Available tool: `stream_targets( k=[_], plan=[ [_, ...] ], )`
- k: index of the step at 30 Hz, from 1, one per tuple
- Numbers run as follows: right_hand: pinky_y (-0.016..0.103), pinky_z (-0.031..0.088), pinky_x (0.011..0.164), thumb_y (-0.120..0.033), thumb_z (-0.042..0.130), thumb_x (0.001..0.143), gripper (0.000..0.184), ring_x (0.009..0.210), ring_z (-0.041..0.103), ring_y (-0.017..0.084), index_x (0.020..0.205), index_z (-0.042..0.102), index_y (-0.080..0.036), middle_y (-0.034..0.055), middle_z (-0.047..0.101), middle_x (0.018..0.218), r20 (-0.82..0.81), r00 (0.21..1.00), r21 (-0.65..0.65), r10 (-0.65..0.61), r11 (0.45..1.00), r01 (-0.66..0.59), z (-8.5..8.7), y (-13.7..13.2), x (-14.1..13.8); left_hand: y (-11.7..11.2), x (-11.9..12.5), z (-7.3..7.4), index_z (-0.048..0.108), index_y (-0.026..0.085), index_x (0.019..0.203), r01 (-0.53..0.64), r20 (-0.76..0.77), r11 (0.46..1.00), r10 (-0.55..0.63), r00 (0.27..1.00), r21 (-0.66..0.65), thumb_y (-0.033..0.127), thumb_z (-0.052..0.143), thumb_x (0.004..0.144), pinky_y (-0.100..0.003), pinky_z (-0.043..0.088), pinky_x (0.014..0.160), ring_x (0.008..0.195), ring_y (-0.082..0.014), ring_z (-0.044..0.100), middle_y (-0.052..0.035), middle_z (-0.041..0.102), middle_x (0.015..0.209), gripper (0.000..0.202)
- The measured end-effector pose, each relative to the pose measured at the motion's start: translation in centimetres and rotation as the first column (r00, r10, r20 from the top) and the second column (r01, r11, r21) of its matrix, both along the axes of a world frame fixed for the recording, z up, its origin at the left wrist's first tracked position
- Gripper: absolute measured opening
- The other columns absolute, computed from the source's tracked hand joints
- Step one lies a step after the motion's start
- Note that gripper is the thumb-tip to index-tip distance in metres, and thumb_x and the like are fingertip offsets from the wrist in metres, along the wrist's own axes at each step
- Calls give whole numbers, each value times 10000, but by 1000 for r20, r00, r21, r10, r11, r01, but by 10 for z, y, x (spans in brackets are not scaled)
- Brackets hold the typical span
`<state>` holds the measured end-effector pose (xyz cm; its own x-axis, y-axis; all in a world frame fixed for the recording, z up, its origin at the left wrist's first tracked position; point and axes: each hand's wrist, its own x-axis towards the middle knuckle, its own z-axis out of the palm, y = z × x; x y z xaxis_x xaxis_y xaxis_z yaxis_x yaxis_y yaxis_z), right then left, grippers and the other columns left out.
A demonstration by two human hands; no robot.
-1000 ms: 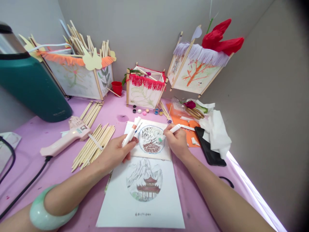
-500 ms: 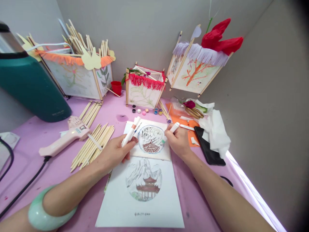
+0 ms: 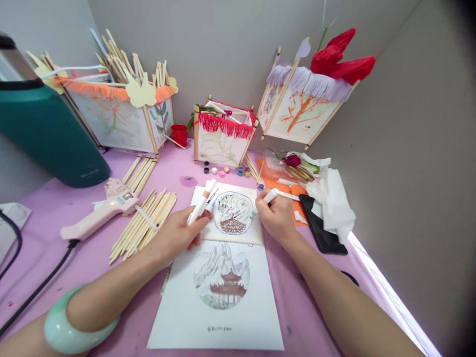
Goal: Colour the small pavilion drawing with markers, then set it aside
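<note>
My right hand [image 3: 275, 214] is closed around a white marker [image 3: 270, 196] with a green end, its tip at the right edge of a round drawing [image 3: 233, 212]. That drawing, on a cream sheet [image 3: 208, 233], shows a brown roof, dark strokes above and a blue dotted rim. Several slim pens, among them a white marker with an orange band [image 3: 203, 198], are gripped in my left hand [image 3: 188, 227], which rests at the sheet's left side. Below lies a white paper [image 3: 215, 337] printed with a round picture of a pavilion and mountains [image 3: 222, 277].
Left are a pink glue gun [image 3: 100, 215], bundled wooden sticks [image 3: 145, 225] and a teal bottle [image 3: 48, 129]. Decorated lanterns [image 3: 219, 144] stand behind small paint pots [image 3: 222, 173]. A black phone [image 3: 323, 233], tissue [image 3: 336, 203] and orange paper [image 3: 267, 173] lie right.
My right hand and its marker have shifted very slightly right along the drawing's edge. The cream sheet has moved up a little. My left hand stays in place.
</note>
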<state>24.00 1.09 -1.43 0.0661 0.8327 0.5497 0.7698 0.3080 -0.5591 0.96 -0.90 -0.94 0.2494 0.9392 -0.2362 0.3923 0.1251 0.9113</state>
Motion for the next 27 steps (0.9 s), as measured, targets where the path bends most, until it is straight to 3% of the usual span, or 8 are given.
stream_targets(
  k=[8, 17, 27],
  plan=[
    [233, 282, 496, -174, 450, 697, 157, 487, 398, 94, 540, 455, -183, -44, 411, 498, -173, 982, -138, 74, 986, -98, -4, 1, -1, 0, 0, -1, 592, 175, 1002, -8, -7, 1000, 8, 1000, 13, 407, 493, 807, -220, 363, 447, 441, -117, 459, 41, 502, 482, 319],
    [219, 317, 515, -230, 480, 754, 162, 520, 427, 101, 601, 503, -181, -43, 455, 524, -258, 960, -138, 113, 979, -152, -10, -4, -13, 0, 1, 1, 585, 168, 1011, 8, 4, 1000, -8, 1000, 6, 405, 493, 803, -221, 364, 452, 443, -120, 454, 43, 497, 479, 329],
    [237, 312, 510, -218, 475, 750, 177, 477, 420, 105, 580, 512, -183, -45, 434, 482, -115, 991, 11, -74, 997, 76, -6, 0, -5, 0, 0, 1, 594, 169, 1007, -1, 4, 1000, 1, 1000, 7, 405, 495, 792, -226, 362, 460, 434, -122, 455, 43, 497, 481, 335]
  ],
)
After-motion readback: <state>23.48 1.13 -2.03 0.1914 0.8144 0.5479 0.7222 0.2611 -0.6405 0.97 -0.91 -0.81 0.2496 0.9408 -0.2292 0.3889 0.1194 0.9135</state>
